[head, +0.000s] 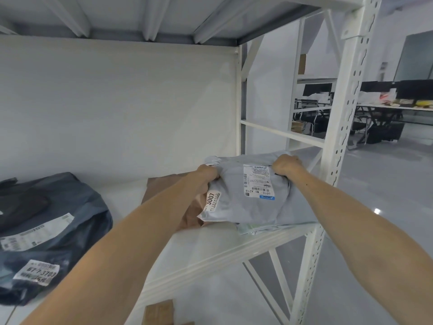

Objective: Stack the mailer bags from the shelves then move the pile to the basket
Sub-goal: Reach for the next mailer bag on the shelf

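- At the right end of the shelf (206,252), the left hand (207,174) and right hand (287,166) each clench a far corner of the grey mailer bag (246,207), likely to square it.
- It lies on a brown bag (164,191), building the pile.
- Dark bags (58,219) sit well apart, left.

2 mailers (246,202) stacked right on shelf (210,249), perhaps 2 bags (54,221) left

The left hand (207,174) and right hand (287,165) grip opposite sides of a pale grey plastic mailer bag (243,207). It overlaps a flat brown mailer bag (164,191) on the white metal shelf (210,252). At eight o'clock from them lie dark blue-grey plastic mailer bags (70,202).
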